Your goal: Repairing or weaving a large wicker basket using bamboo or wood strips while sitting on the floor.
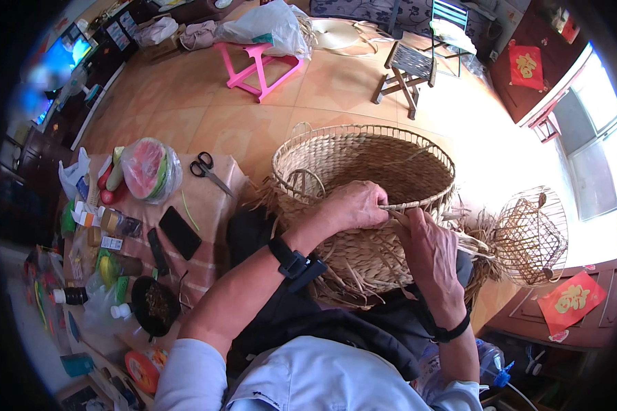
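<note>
Straw-coloured weaving, you say: where is the basket (349,253)?

Just in front of the seated person's dark-clothed lap (322,332), its mouth facing up.

And the hands?

The left hand (360,204) pinches the basket's near rim; the right hand (430,250), just beside it, seems to pinch a strand (396,216) there.

How far along is it?

The wall looks woven all round. Bare loops along the far rim and loose strands (349,296) fringing the outside suggest edging and trimming remain; scissors (210,174) lie apart on the surface (212,212) at left
</note>
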Tool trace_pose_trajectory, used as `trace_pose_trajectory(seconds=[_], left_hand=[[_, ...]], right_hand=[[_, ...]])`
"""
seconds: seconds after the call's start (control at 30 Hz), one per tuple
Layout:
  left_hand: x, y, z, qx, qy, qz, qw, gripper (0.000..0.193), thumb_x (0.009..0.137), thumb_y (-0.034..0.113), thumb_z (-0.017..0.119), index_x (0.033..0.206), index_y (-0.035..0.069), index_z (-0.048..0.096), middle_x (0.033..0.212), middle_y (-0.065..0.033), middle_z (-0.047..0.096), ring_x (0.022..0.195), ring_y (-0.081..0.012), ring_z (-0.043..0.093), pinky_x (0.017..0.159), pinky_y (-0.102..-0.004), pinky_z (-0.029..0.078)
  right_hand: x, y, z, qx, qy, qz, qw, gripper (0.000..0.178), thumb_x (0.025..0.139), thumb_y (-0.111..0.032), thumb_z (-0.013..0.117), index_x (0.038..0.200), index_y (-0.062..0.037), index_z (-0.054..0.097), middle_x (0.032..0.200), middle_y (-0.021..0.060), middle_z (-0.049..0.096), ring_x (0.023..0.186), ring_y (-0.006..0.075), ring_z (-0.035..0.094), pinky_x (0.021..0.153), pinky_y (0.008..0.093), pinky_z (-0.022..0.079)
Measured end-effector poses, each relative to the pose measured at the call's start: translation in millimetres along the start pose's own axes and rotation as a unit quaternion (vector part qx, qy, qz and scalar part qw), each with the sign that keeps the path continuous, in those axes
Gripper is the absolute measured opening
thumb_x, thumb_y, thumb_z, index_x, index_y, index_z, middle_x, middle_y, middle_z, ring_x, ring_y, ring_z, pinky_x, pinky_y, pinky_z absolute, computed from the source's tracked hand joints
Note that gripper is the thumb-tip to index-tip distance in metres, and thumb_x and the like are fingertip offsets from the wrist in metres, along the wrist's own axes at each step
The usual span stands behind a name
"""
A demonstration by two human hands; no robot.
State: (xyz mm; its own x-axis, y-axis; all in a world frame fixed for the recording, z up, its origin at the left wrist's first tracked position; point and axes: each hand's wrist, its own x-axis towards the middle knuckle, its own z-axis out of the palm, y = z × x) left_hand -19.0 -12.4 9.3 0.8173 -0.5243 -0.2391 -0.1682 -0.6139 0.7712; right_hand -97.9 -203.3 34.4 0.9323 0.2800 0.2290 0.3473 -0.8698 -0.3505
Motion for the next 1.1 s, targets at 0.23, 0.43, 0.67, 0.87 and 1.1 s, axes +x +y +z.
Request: trace_pose_trajectory(seconds=[0.23,0.43,0.67,0.87,1.1], left_hand=[[20,-3,2,0.045,-0.066,0.018,0.997,0.032,0.084,0.026,0.064,0.107,0.005,0.071,0.089,-0.0141,0.071,0.083,-0.0263,0.068,0.077,-0.0405,0.052],[24,-31,-15,-0.25,-0.216,0.018,0.944,0.036,0.097,0.031,0.06,0.117,0.003,0.07,0.106,-0.0025,0.068,0.09,-0.0128,0.06,0.08,-0.0323,0.05],[39,-44,-9,-0.239,-0.216,-0.055,0.945,0.035,0.1,0.036,0.064,0.112,0.004,0.073,0.092,0.0005,0.069,0.086,-0.0092,0.058,0.081,-0.0288,0.047],[34,-34,-12,-0.241,-0.191,-0.087,0.948,0.026,0.093,0.023,0.067,0.107,0.001,0.072,0.086,-0.0005,0.066,0.078,-0.01,0.057,0.067,-0.0296,0.048],[39,-47,0,-0.206,-0.142,-0.056,0.967,0.042,0.097,0.039,0.063,0.106,-0.001,0.071,0.082,0.0008,0.062,0.078,-0.0093,0.054,0.071,-0.0283,0.046]], right_hand=[[-5,-9,-10,-0.023,0.014,-0.067,0.997,0.02,0.089,-0.004,0.061,0.107,-0.0092,0.058,0.083,0.0128,0.057,0.071,0.0338,0.066,0.059,0.0453,0.049],[5,-6,7,-0.013,0.012,-0.093,0.996,0.02,0.084,-0.005,0.06,0.103,-0.0078,0.057,0.082,0.0116,0.053,0.071,0.0325,0.064,0.06,0.0446,0.049],[6,-8,9,-0.038,-0.025,-0.121,0.992,0.022,0.084,-0.008,0.058,0.106,-0.0059,0.057,0.096,0.0155,0.051,0.078,0.0342,0.062,0.066,0.0457,0.049],[-17,-5,5,0.006,0.015,-0.093,0.996,0.039,0.086,-0.005,0.059,0.125,-0.0043,0.055,0.089,0.0147,0.052,0.076,0.0361,0.061,0.063,0.0462,0.047],[-1,-6,16,0.012,0.005,-0.061,0.998,0.023,0.086,-0.008,0.061,0.109,-0.0064,0.056,0.089,0.0156,0.054,0.076,0.0386,0.062,0.061,0.0474,0.047]])
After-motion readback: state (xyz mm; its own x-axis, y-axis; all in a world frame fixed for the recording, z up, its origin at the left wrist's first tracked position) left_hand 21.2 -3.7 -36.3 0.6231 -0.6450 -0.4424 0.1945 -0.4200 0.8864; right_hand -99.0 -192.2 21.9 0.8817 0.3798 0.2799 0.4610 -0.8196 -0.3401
